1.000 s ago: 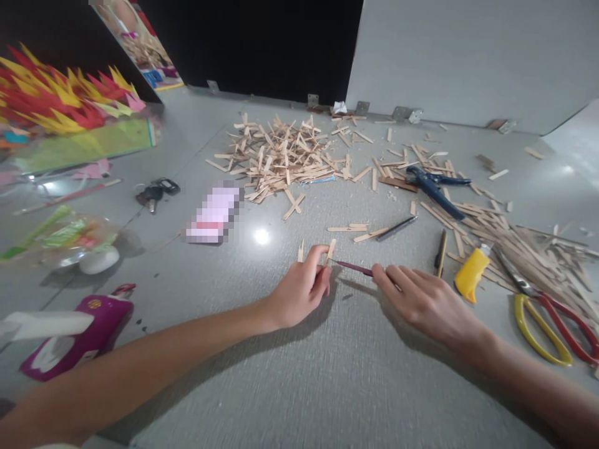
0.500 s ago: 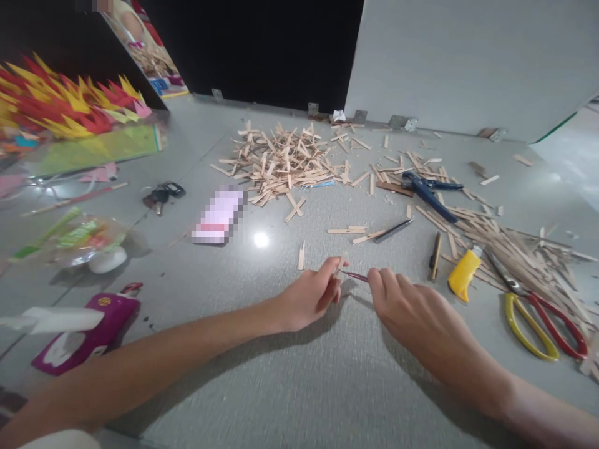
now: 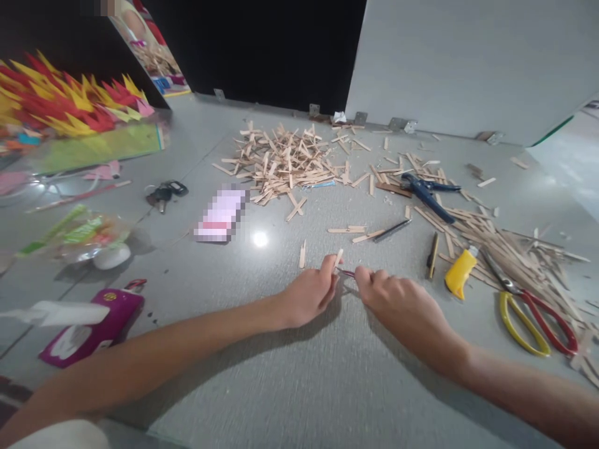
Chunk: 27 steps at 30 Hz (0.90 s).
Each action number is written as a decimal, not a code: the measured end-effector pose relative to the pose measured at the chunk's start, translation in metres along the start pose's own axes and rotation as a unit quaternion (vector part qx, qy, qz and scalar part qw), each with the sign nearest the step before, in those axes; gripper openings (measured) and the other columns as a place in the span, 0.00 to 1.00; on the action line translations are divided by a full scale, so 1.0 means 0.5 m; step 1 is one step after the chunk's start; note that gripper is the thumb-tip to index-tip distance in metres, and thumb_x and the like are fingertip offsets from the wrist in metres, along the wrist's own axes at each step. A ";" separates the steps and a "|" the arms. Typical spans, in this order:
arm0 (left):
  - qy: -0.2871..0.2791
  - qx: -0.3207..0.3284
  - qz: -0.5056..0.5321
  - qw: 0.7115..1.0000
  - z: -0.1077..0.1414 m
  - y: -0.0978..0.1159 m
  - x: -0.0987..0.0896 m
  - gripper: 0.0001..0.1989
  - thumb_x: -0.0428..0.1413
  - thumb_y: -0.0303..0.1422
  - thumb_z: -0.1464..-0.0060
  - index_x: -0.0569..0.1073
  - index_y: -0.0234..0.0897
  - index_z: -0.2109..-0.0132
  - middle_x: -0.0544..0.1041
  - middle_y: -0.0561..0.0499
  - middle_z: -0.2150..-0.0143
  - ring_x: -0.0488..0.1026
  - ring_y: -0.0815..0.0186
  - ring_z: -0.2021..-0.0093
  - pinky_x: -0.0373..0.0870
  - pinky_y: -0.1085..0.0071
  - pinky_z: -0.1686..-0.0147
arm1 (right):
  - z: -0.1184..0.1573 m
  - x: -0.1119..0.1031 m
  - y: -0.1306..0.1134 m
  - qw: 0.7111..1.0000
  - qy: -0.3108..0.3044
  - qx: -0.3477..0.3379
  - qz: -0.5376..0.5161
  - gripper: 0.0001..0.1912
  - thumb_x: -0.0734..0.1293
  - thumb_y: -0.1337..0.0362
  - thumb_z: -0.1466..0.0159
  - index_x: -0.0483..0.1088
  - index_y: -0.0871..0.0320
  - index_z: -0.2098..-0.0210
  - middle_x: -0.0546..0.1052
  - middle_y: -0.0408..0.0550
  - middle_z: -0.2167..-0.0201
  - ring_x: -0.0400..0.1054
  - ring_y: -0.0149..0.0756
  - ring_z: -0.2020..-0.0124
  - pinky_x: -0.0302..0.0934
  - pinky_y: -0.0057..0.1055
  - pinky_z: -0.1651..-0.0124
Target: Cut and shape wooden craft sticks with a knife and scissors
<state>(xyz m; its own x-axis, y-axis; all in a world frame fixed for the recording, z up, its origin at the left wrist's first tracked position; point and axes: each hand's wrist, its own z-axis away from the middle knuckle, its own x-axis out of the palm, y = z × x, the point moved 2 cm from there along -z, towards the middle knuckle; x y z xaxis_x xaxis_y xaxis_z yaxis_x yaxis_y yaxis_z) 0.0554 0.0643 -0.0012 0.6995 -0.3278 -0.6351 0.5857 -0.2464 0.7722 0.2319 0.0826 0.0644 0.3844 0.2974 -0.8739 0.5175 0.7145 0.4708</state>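
My left hand (image 3: 311,294) pinches a small wooden stick piece (image 3: 337,258) upright between its fingertips. My right hand (image 3: 390,293) is closed round a thin dark reddish tool (image 3: 347,272), whose tip points left and meets the stick at my left fingers. What kind of tool it is cannot be made out. Just beyond my left hand lies a notched stick piece (image 3: 302,255). Farther out are a few flat sticks (image 3: 347,230) and a dark pen (image 3: 393,230).
A heap of wooden pieces (image 3: 285,159) lies ahead. At right are blue pliers (image 3: 428,196), a yellow cutter (image 3: 461,274), scissors (image 3: 533,318) and long sticks. At left lie a phone (image 3: 222,215), keys (image 3: 165,193), a purple case (image 3: 93,327) and paper flames (image 3: 70,103).
My right hand has shifted left, closer to my left hand. The stick piece in my left fingers now leans and shows more plainly. The view has shifted slightly.
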 end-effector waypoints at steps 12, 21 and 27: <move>0.029 -0.019 -0.058 0.998 -0.001 -0.003 0.009 0.19 0.38 0.33 0.26 0.56 0.31 0.34 0.70 0.59 0.76 0.70 0.63 0.80 0.64 0.72 0.76 | -0.004 -0.019 -0.013 0.999 0.006 0.030 0.030 0.16 0.56 0.81 0.30 0.68 0.58 0.65 0.72 0.45 0.81 0.65 0.30 0.85 0.33 0.33 0.80; 0.063 0.023 -0.066 0.996 0.001 -0.020 0.017 0.20 0.40 0.33 0.25 0.55 0.30 0.32 0.76 0.51 0.71 0.76 0.61 0.74 0.68 0.69 0.73 | -0.038 0.027 0.028 0.992 -0.054 -0.043 -0.109 0.12 0.60 0.80 0.31 0.70 0.59 0.58 0.79 0.46 0.74 0.68 0.31 0.80 0.40 0.32 0.76; 0.035 0.013 -0.061 0.997 0.001 -0.012 0.011 0.25 0.37 0.35 0.24 0.50 0.27 0.28 0.71 0.58 0.75 0.70 0.65 0.79 0.62 0.71 0.75 | -0.004 -0.038 -0.021 0.998 -0.037 0.042 0.013 0.16 0.57 0.81 0.29 0.71 0.60 0.64 0.76 0.48 0.78 0.67 0.31 0.83 0.34 0.32 0.80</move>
<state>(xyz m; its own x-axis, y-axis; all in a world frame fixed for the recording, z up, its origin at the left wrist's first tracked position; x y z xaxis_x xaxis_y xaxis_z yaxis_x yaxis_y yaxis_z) 0.0554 0.0634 -0.0096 0.6512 -0.2298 -0.7233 0.6574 -0.3052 0.6889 0.2178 0.0706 0.0757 0.4526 0.2650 -0.8514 0.5674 0.6510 0.5043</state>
